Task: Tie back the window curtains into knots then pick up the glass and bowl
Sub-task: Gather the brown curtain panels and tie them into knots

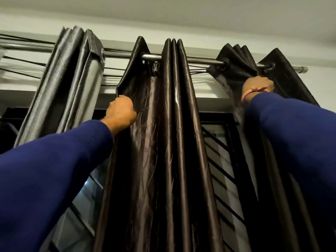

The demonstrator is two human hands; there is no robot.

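We are gripping the curtains [163, 124] near the rod [200, 61], left hand [121, 113] and right hand [258, 86] both curled into fabric; 0 knots showing, glass and bowl unseen.

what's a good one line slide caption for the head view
Left hand grips the middle brown curtain while right hand grips the right curtain near the rod.

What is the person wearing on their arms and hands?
Both arms wear long dark blue knitted sleeves. The hands are bare, no gloves. The right hand has a thin pink and orange band at the wrist; the left hand has none.
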